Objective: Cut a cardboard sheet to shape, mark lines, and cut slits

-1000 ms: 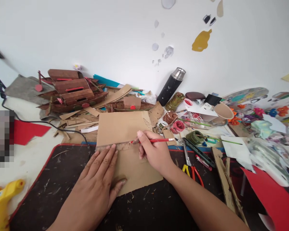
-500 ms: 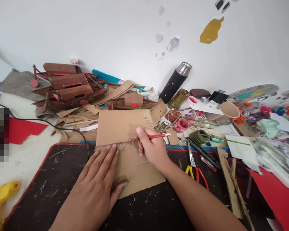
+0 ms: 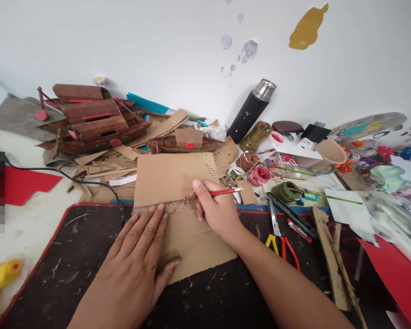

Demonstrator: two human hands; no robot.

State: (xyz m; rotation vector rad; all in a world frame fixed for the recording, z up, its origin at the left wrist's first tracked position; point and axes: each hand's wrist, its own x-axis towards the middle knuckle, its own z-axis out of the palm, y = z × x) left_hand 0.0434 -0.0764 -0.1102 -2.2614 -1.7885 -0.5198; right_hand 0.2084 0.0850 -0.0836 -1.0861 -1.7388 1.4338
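Note:
A brown cardboard sheet (image 3: 173, 180) lies partly over the dark mat in front of me. Across its middle runs a stained, see-through ruler (image 3: 176, 207). My left hand (image 3: 137, 253) is spread flat, its fingertips pressing on the ruler and its thumb on the cardboard. My right hand (image 3: 216, 208) grips a red pencil (image 3: 226, 191) with its eraser end to the right. The pencil's tip is by the ruler's upper edge; the fingers partly cover it. Short dark marks show near the sheet's upper right corner.
Brown model boats (image 3: 96, 119) and cardboard scraps stand behind at left. A black thermos (image 3: 251, 109) leans against the wall, near open paint jars (image 3: 259, 175). Scissors (image 3: 276, 228) with red and yellow handles lie right of my forearm. A yellow glue gun (image 3: 2, 278) is at lower left.
The view has shifted slightly. Both hands, the pencil and the ruler look almost unmoved on the cardboard.

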